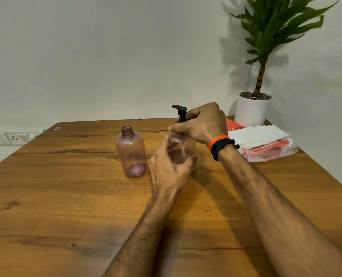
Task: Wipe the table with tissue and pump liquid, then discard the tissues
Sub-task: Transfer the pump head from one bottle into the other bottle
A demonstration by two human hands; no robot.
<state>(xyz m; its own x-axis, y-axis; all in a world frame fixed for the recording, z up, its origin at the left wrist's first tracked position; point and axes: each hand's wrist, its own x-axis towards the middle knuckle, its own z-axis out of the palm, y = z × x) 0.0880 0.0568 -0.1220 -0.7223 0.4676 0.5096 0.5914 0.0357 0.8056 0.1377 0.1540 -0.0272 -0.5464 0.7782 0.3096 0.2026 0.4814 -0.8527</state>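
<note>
Forearms nearest the lens, both reaching over the wooden surface [66,196] toward the pump bottle [183,150], taken as landmark.

Left hand [169,168] cupped round the near-left side of the pump bottle, thumb on one flank, fingers wrapping the other; looks like a steadying grip so the body stays put.

Right hand [201,124] curled over the bottle's shoulder, fingers pinching the collar just under the black pump head [179,110]. Reads as twisting the pump on or off, or unlocking it; cannot tell which. Nozzle points left, away from the tissues. Orange and black bands [220,144] on the right wrist.

Pump bottle upright, low level of liquid inside, dip tube visible.

Second bottle [131,151] just left of the pump bottle, same pink tint, upright, neck open, no cap, apparently empty, untouched.

Tissues [258,134]: white stack right of the pump bottle, lying on a clear packet with red print [270,150], within right-hand reach. None pulled yet, judging by the stack.

Potted plant [253,108] behind the tissues, against the wall. Wall socket [16,136] far left of the pump bottle, off the surface.

No bin in view. Wiping not started; pump prep comes first.
</note>
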